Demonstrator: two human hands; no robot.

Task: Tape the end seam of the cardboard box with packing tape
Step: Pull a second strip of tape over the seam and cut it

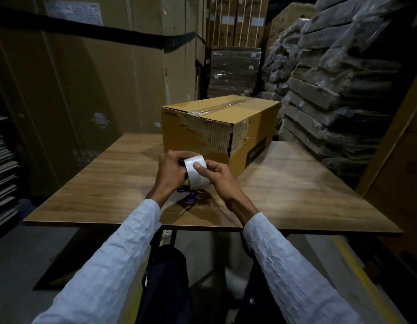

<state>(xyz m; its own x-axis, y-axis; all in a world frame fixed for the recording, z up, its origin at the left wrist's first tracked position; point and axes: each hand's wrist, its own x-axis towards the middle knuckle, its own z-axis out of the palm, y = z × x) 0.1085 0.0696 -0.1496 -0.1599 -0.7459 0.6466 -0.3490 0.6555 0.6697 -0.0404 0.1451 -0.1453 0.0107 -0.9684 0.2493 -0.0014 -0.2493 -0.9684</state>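
Cardboard box (217, 127) sitting on the wooden table (296, 195), turned at an angle, torn and ragged at the near corner, old tape along the top seam. Just in front, roll of packing tape (196, 170) held up off the table. Left hand (171, 170) wrapped around the roll's far side; right hand (214, 174) gripping too, thumb pressed flat on the outer face. White sleeves (296, 277) below. Small purple object (191, 197) under the hands, unclear.

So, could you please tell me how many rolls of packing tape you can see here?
1. The roll of packing tape is held in both hands, left hand and right hand, above the table, in front of the cardboard box. Others may be hidden.
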